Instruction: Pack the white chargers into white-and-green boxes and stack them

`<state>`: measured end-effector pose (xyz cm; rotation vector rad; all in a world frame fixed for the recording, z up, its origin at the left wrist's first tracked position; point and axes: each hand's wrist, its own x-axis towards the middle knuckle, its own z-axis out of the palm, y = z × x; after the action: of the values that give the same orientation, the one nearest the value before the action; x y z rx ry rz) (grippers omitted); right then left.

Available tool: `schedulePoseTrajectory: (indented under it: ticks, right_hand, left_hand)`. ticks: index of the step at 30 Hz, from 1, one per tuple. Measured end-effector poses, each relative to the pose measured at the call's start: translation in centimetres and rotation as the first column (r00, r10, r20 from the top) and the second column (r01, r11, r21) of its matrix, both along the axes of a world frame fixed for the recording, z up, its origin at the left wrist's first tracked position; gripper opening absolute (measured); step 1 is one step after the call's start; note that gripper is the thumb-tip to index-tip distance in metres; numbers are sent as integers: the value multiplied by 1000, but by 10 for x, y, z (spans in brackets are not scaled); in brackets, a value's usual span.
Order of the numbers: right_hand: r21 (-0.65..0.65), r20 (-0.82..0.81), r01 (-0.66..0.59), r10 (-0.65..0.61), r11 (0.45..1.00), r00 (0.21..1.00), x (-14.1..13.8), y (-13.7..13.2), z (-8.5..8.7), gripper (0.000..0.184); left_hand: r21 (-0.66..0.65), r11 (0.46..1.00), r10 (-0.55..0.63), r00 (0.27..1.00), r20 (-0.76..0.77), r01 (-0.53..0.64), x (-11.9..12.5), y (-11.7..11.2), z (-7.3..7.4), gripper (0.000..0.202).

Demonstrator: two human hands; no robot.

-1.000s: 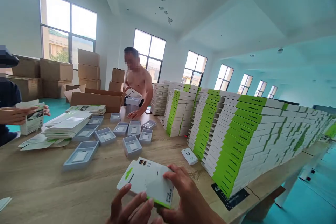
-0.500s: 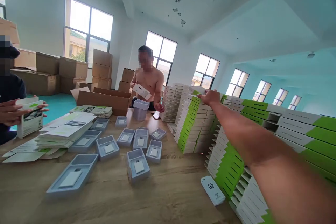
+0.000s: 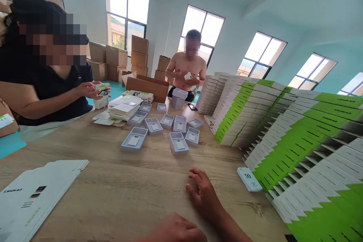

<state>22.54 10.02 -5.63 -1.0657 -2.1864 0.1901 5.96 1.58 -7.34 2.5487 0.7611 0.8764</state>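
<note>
Drawn back from the stacked boxes (image 3: 245, 109), the right hand (image 3: 205, 193) is now low over the table (image 3: 119, 185), fingers loosely spread and holding nothing; the left hand (image 3: 177, 230) is too blurred to tell its grip. Beyond them the trays (image 3: 177, 136) lie open side up, presumably so the white inserts (image 3: 180, 145) stay put, while the boxes rise in tiers, likely to spare room
</note>
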Motion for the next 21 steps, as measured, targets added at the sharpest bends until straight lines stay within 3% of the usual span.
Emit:
schedulePoseTrajectory:
  ticks: [6,10,12,14,16,17,19,21]
  right_hand:
    - [-28,-45,134,-135,991,990,22,1,12,30]
    - [-85,-104,213,-221,973,970,28,8,6,33]
    - [-98,-143,242,-254,965,957,32,11,2,32]
    - [-93,-185,272,-285,958,940,35,12,1,33]
    - [-79,-225,299,-309,951,924,38,10,1,33]
    - [-74,-240,304,-313,950,919,38,9,1,32]
    - [-75,-260,292,-301,954,917,35,8,1,29]
    - [-88,-275,251,-266,964,924,31,8,1,26]
  left_hand:
    - [183,980,85,996,-40,-77,-5,-10,32,8]
    - [207,962,206,970,-133,-176,-7,-12,47,4]
    - [209,945,291,940,-178,-253,-20,-16,54,9]
    - [205,898,428,881,-203,-389,-49,-28,64,17]
    - [192,777,630,748,-211,-600,-99,-47,75,28]
    - [186,675,737,640,-217,-714,-130,-58,81,32]
    - [178,419,894,370,-254,-890,-197,-81,91,35]
    - [160,186,936,126,-328,-969,-258,-99,98,37]
